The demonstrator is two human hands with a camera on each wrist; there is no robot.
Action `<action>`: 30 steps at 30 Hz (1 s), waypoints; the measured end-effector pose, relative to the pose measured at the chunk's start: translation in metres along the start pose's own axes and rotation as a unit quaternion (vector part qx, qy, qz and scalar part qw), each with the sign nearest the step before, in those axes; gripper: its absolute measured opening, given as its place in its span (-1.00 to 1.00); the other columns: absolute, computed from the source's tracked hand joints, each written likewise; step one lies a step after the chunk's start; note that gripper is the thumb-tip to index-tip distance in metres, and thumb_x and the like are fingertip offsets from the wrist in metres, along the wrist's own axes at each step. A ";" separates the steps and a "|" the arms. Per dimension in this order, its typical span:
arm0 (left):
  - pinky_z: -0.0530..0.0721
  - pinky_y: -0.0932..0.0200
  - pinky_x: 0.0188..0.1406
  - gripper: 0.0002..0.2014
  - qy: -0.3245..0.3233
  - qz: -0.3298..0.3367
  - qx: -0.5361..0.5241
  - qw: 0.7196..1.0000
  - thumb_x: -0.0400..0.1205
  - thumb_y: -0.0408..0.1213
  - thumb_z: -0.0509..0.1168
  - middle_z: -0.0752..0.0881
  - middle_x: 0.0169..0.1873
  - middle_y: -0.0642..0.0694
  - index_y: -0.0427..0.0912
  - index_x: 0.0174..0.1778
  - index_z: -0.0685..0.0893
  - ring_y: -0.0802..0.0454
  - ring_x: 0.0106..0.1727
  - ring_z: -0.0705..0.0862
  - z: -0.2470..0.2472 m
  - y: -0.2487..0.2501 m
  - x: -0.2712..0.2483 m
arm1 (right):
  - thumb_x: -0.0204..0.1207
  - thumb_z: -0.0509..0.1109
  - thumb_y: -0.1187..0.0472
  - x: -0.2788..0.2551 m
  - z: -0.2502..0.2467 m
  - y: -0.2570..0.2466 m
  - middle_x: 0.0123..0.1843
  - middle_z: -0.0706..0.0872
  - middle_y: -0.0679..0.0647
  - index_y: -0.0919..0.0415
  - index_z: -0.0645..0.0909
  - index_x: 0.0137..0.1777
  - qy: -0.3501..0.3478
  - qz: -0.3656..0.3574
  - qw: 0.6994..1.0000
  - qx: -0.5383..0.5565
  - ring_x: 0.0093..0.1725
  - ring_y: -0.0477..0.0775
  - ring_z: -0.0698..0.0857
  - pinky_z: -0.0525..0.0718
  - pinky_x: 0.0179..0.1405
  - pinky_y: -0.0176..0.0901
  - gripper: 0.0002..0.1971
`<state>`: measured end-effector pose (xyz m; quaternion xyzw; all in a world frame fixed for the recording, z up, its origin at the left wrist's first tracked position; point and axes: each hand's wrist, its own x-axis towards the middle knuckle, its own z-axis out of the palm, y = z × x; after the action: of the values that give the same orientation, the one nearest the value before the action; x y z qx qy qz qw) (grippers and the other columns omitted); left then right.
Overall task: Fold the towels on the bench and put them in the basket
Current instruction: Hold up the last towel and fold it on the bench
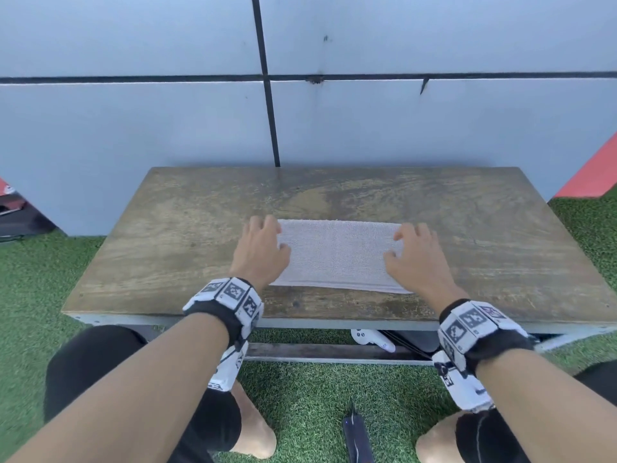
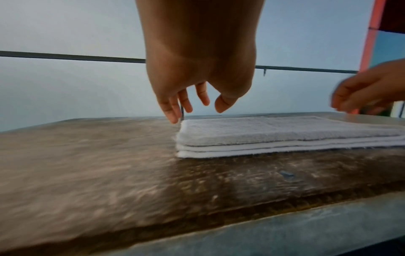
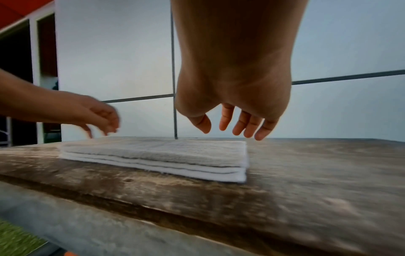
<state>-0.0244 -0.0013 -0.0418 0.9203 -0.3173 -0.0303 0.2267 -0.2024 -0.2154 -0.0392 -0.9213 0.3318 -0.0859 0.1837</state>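
Neither hand has hold of anything: the left hand (image 1: 261, 250) hangs over the left end of the folded towel (image 1: 337, 253) with its fingers (image 2: 173, 110) loosely spread and pointing down, their tips just above the cloth's edge, and the right hand (image 1: 414, 259) mirrors it over the right end, fingers (image 3: 252, 126) relaxed and clear of the fabric in the wrist views. The towel lies flat near the middle of the wooden bench (image 1: 167, 228), a pale terry rectangle already folded into several layers whose edges stack evenly along the near side. It looks light and soft, limp rather than stiff, so it would likely sag and come unfolded if lifted by one corner or by the top layer alone. The safer hold, by my reading, is at both short ends at once, fingers slid under the bottom layer and thumbs pressing on top, to keep the stack together. No basket shows in any view, so where it must be carried cannot be told. Artificial grass (image 1: 317, 389) surrounds the bench, with a grey panelled wall (image 1: 133, 128) behind.
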 end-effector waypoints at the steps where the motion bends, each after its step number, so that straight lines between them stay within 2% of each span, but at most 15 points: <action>1: 0.48 0.12 0.24 -0.68 -0.005 0.037 -0.002 0.999 0.68 -0.24 0.25 0.49 0.32 -0.13 -0.19 0.36 0.49 -0.05 0.32 0.47 0.007 0.009 0.006 | 0.57 0.27 0.16 0.004 0.007 -0.011 0.30 0.46 0.14 0.19 0.45 0.30 -0.015 -0.027 1.000 0.000 0.29 0.15 0.41 0.51 0.22 0.05 -0.67; 3: 0.45 -0.02 0.48 -0.61 -0.021 0.096 0.001 0.995 0.72 -0.23 0.19 0.43 0.50 -0.14 -0.18 0.48 0.45 -0.11 0.54 0.38 0.024 0.027 0.018 | 0.63 0.21 0.15 0.014 0.024 -0.031 0.50 0.38 0.16 0.21 0.38 0.47 -0.042 -0.073 0.996 -0.006 0.48 0.21 0.37 0.48 0.40 0.14 -0.58; 4: 0.36 -0.11 0.60 -0.58 -0.040 0.112 0.008 0.993 0.74 -0.22 0.15 0.35 0.60 -0.14 -0.17 0.55 0.41 -0.14 0.65 0.27 0.034 0.034 0.024 | 0.67 0.17 0.14 0.018 0.034 -0.039 0.63 0.27 0.15 0.21 0.30 0.56 -0.061 -0.087 0.994 -0.010 0.60 0.24 0.26 0.39 0.52 0.19 -0.53; 6: 0.10 -0.18 0.73 -0.50 -0.087 0.119 0.038 0.988 0.80 -0.15 0.04 0.13 0.74 -0.10 -0.11 0.69 0.24 -0.11 0.77 0.01 0.053 0.044 0.028 | 0.75 0.03 0.04 0.023 0.053 -0.047 0.78 -0.05 0.07 0.14 0.05 0.73 -0.108 -0.099 0.989 -0.029 0.75 0.15 -0.05 0.09 0.69 0.22 -0.43; 9: -0.17 -0.14 0.75 -0.44 -0.148 0.107 0.101 0.978 0.84 -0.01 -0.21 -0.16 0.77 0.02 0.00 0.78 -0.08 -0.04 0.77 -0.22 0.074 0.040 0.022 | 0.76 -0.20 -0.11 0.023 0.073 -0.040 0.78 -0.30 -0.06 -0.08 -0.24 0.76 -0.147 -0.089 0.982 -0.074 0.75 0.01 -0.30 -0.21 0.71 0.19 -0.40; 12: -0.24 -0.10 0.74 -0.43 -0.133 0.120 0.111 0.978 0.82 0.08 -0.28 -0.20 0.77 0.08 0.09 0.78 -0.14 0.03 0.77 -0.25 0.078 0.025 0.020 | 0.72 -0.26 -0.25 0.023 0.073 -0.030 0.76 -0.36 -0.13 -0.19 -0.29 0.74 -0.148 -0.084 0.982 -0.086 0.73 -0.03 -0.36 -0.29 0.71 0.16 -0.38; 16: -0.29 -0.04 0.73 -0.43 -0.120 0.105 0.109 0.981 0.80 0.14 -0.26 -0.18 0.77 0.10 0.18 0.76 -0.13 0.06 0.76 -0.26 0.070 0.006 0.024 | 0.71 -0.28 -0.29 0.023 0.067 -0.014 0.76 -0.37 -0.12 -0.15 -0.29 0.74 -0.134 -0.063 0.984 -0.096 0.72 -0.05 -0.38 -0.31 0.71 0.10 -0.36; 21: -0.30 0.00 0.73 -0.42 -0.116 0.072 0.113 0.984 0.80 0.15 -0.27 -0.21 0.76 0.10 0.16 0.77 -0.18 0.11 0.76 -0.27 0.058 -0.016 0.019 | 0.72 -0.30 -0.25 0.020 0.064 -0.001 0.77 -0.36 -0.10 -0.10 -0.29 0.75 -0.118 -0.049 0.988 -0.085 0.73 -0.05 -0.36 -0.33 0.71 0.04 -0.36; 25: -0.27 -0.06 0.74 -0.39 -0.124 0.036 0.100 0.987 0.78 0.19 -0.27 -0.24 0.75 0.12 0.14 0.76 -0.21 0.14 0.75 -0.30 0.052 -0.025 0.014 | 0.75 -0.28 -0.21 0.016 0.063 0.001 0.78 -0.28 -0.07 -0.02 -0.24 0.77 -0.086 -0.051 0.991 -0.090 0.75 -0.04 -0.28 -0.27 0.71 0.02 -0.36; 27: -0.27 -0.10 0.74 -0.38 -0.128 0.018 0.100 0.987 0.78 0.22 -0.28 -0.25 0.75 0.13 0.17 0.75 -0.24 0.15 0.74 -0.31 0.050 -0.026 0.011 | 0.75 -0.27 -0.20 0.017 0.062 0.000 0.79 -0.25 -0.05 0.01 -0.22 0.77 -0.094 -0.045 0.990 -0.090 0.75 -0.01 -0.26 -0.25 0.71 0.03 -0.36; 29: -0.27 -0.13 0.74 -0.37 -0.133 0.002 0.105 0.986 0.77 0.22 -0.27 -0.25 0.76 0.11 0.16 0.75 -0.25 0.13 0.75 -0.31 0.050 -0.024 0.007 | 0.76 -0.21 -0.19 0.018 0.059 -0.005 0.78 -0.12 0.09 0.05 -0.09 0.77 -0.097 -0.039 0.989 -0.107 0.75 0.12 -0.13 -0.14 0.70 0.10 -0.36; 30: -0.26 -0.15 0.74 -0.36 -0.137 -0.010 0.106 0.985 0.77 0.22 -0.26 -0.26 0.76 0.09 0.15 0.75 -0.25 0.11 0.75 -0.31 0.050 -0.021 0.006 | 0.76 -0.14 -0.16 0.017 0.057 -0.009 0.71 0.07 0.20 0.11 0.10 0.71 -0.074 -0.046 0.988 -0.128 0.67 0.24 0.06 0.04 0.66 0.15 -0.40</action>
<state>-0.0174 -0.0098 -0.0951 0.9294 -0.3375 -0.1247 0.0818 -0.1684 -0.2036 -0.0870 -0.9554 0.2826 0.0172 0.0838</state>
